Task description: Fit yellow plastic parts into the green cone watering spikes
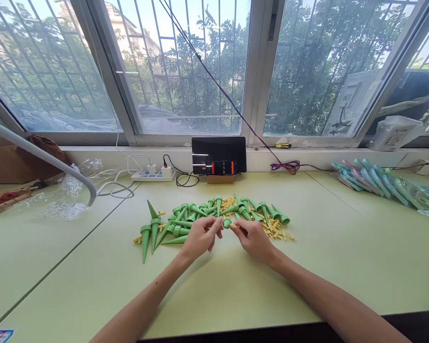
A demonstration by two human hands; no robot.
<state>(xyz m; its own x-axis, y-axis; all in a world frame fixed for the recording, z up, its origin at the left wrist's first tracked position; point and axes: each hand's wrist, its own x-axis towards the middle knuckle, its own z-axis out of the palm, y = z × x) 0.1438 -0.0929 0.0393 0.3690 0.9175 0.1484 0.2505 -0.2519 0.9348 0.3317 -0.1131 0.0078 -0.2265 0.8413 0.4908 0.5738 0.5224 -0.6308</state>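
- Holding position above the table [232, 290], near the front edge of the pile, both hands were brought close together at chest centre.
- Left hand [198, 238]: thumb and forefinger drawn nearly together at the edge of a green piece [227, 223], which they appeared to pinch; the exact contact was partly hidden. Other fingers curled loosely.
- Right hand [253, 238]: fingertips closed on a small yellow piece [233, 226], its end at the green piece's rim. Whether it was seated could not be told.
- Green piece: between the two hands, round end toward the camera.
- Step in hand, as judged: bringing the yellow piece up to the green one. The next move called for a steady left grip, matched alignment and light fingertip pressure.
- Beyond the hands: green cones [145, 243] lay heaped at varied angles, with loose yellow pieces [273, 231] scattered among them and to the right.
- Behind the pile: a phone [219, 167] stood in front of a dark screen [218, 146]; a power strip [153, 176] lay to their left.
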